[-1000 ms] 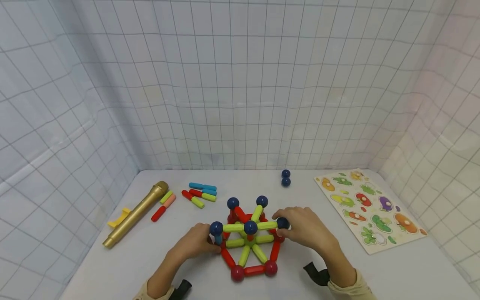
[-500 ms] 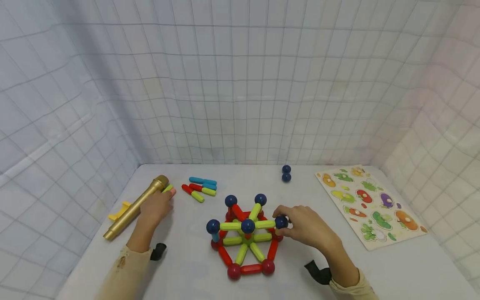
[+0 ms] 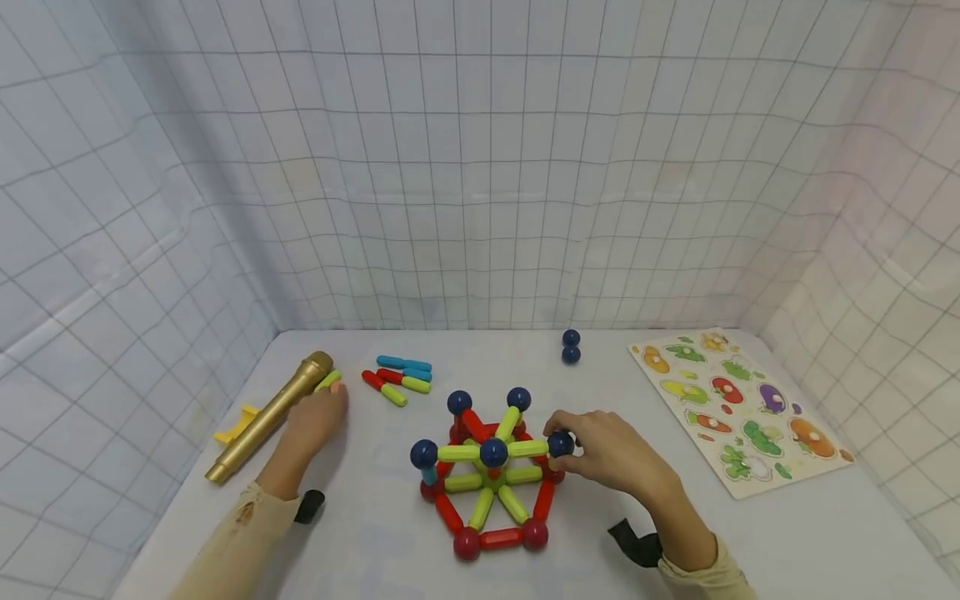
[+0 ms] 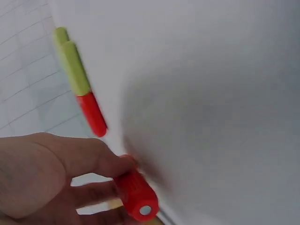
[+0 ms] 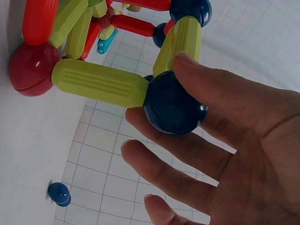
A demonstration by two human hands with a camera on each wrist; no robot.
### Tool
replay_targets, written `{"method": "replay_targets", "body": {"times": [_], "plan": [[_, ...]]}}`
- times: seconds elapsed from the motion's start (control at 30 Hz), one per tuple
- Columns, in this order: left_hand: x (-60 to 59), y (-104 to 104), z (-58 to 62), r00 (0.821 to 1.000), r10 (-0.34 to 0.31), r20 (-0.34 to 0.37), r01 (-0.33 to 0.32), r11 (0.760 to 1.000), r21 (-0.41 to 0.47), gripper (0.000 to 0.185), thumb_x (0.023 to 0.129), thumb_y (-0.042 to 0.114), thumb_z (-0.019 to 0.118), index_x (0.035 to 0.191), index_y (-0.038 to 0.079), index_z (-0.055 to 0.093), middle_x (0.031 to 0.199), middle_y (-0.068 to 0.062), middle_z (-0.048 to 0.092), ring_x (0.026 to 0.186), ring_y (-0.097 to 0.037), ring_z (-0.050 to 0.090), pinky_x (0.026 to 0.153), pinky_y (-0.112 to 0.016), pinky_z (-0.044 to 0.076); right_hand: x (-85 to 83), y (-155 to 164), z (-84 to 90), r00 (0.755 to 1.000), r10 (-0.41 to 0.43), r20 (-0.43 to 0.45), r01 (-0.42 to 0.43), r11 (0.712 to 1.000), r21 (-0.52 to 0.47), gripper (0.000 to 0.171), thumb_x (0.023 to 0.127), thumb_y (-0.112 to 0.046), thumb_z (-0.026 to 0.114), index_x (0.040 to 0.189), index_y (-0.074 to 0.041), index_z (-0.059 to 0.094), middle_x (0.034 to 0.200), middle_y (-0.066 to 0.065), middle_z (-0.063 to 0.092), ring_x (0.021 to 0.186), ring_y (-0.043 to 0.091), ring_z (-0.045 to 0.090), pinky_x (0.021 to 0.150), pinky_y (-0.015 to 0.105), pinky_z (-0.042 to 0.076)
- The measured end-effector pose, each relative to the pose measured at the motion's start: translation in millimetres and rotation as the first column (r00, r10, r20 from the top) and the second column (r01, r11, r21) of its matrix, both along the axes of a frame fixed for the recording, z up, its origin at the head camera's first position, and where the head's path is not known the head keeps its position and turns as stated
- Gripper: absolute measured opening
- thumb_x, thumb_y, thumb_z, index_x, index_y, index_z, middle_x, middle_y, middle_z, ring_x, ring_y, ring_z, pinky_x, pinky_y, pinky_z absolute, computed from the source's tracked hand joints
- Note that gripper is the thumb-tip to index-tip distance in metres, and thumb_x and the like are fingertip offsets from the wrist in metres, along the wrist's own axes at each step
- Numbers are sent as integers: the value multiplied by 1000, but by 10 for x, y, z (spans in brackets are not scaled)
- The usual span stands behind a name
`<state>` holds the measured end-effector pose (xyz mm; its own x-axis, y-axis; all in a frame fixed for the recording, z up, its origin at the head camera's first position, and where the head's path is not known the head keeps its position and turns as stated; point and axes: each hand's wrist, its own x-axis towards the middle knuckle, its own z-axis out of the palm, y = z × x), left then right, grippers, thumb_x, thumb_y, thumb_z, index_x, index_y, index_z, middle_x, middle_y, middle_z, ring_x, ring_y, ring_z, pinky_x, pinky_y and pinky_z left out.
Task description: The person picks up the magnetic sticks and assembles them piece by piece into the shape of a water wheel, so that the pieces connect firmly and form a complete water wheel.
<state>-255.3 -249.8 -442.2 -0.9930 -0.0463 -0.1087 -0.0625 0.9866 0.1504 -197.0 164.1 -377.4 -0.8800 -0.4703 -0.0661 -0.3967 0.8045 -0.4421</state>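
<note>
Head view: a white worktop [image 3: 375,550] with grid-cloth walls behind. Centre of frame, a magnetic rod-and-ball structure [image 3: 491,479] of red and lime rods with red balls at its base and navy balls on top. The right hand [image 3: 607,454], lower right of centre, pinches the navy ball [image 3: 560,443] at the structure's right upper corner between thumb and fingers, which I judge steadies the frame. The left hand [image 3: 315,421], at left, has curled fingers around a red rod [image 4: 136,194] lying just beside the gold toy microphone [image 3: 270,414]. Loose rods [image 3: 397,379] lie in the upper centre-left, a navy ball pair [image 3: 571,347] sits near the back wall, and a vegetable peg puzzle [image 3: 738,412] lies at right.
</note>
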Motion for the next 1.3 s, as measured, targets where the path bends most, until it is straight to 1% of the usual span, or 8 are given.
{"method": "replay_targets", "body": {"times": [0.27, 0.43, 0.6, 0.67, 0.73, 0.87, 1.1, 1.3], "plan": [[85, 319, 423, 985, -166, 55, 166, 986, -8, 47, 95, 20, 60, 133, -6, 52, 105, -25, 68, 89, -36, 65, 78, -47, 54, -9, -4, 5, 1000, -3, 23, 3, 1000, 1, 32, 80, -24, 79, 109, -19, 67, 90, -7, 70, 80, 15, 58, 70, 30, 47], [98, 409, 591, 974, -198, 110, 211, 971, -112, 29, 91, 5, 56, 117, -1, 66, 113, -20, 69, 95, -33, 67, 77, -44, 55, -15, 3, 21, 1000, -17, 17, 17, 1000, 2, 32, 81, -24, 79, 110, -19, 67, 91, -7, 70, 81, 16, 59, 70, 30, 48], [176, 471, 507, 973, -219, -69, 224, 971, 79, 27, 91, 3, 58, 117, -1, 67, 98, -16, 70, 82, -27, 65, 68, -39, 53, -10, 15, 20, 1000, -13, 20, 13, 1000, 10, 31, 81, -25, 78, 109, -20, 66, 89, -8, 69, 79, 15, 57, 68, 28, 46], [223, 552, 515, 967, -214, -138, 245, 931, 271, 26, 92, 8, 60, 116, 1, 68, 96, -13, 70, 81, -24, 66, 69, -37, 54, -5, 18, 16, 1000, -8, 17, 8, 1000, 14, 30, 81, -25, 79, 108, -21, 66, 89, -9, 69, 78, 14, 57, 66, 27, 46], [261, 650, 563, 967, -205, -149, 251, 853, 457, 26, 93, 15, 63, 117, 6, 69, 101, -12, 71, 86, -24, 68, 74, -38, 56, -1, 15, 12, 1000, -7, 19, 7, 1000, 17, 30, 81, -26, 79, 108, -22, 66, 88, -9, 69, 78, 13, 56, 66, 27, 46], [317, 823, 671, 968, -220, -122, 248, 757, 605, 28, 92, 29, 66, 116, 14, 70, 111, -9, 71, 100, -27, 68, 83, -43, 57, 8, -5, -2, 1000, -12, 23, 12, 1000, 15, 30, 80, -25, 79, 108, -22, 66, 91, -8, 70, 79, 13, 56, 68, 29, 47], [333, 947, 702, 961, -275, -5, 220, 758, 614, 32, 91, 26, 67, 119, 11, 66, 99, -5, 73, 84, -15, 69, 78, -38, 58, 30, -38, -2, 1000, -17, 14, 17, 1000, 15, 30, 81, -23, 79, 108, -19, 67, 95, -4, 71, 81, 16, 58, 70, 31, 49], [252, 1000, 676, 947, -315, 60, 199, 725, 660, 50, 90, 24, 67, 135, 13, 50, 88, -2, 71, 79, -15, 67, 79, -38, 56, 33, -24, 8, 1000, -18, 7, 18, 1000, 15, 30, 80, -23, 79, 108, -20, 67, 95, -4, 71, 80, 15, 57, 70, 31, 48]]}}
